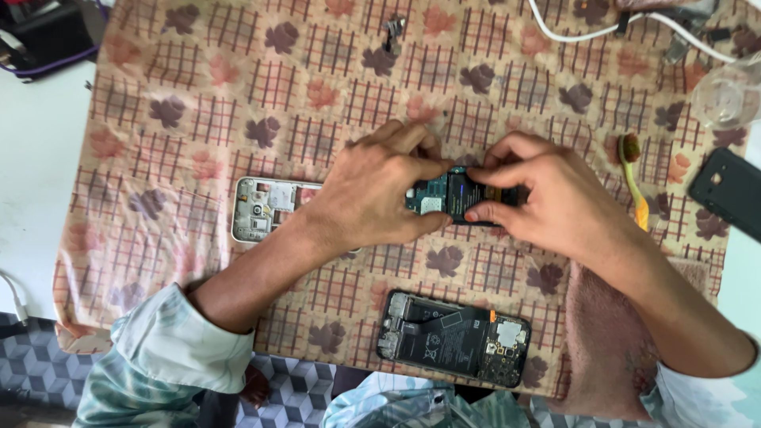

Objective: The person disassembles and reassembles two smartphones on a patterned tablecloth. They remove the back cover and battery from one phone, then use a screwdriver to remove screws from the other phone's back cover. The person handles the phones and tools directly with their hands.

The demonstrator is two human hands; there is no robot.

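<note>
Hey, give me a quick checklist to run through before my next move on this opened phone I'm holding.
1. Both hands on the phone: left hand and right hand grip the opened phone from either side. Ok.
2. Phone over the cloth, not the edge: ok.
3. White frame out of the way: partly under the left wrist. Not ok.
4. Second opened phone clear of both arms: lies apart near the cloth's front edge. Ok.
5. Brush within reach: lies just beside the right hand. Ok.
6. Loose screws accounted for: too small to see. Cannot tell.
</note>
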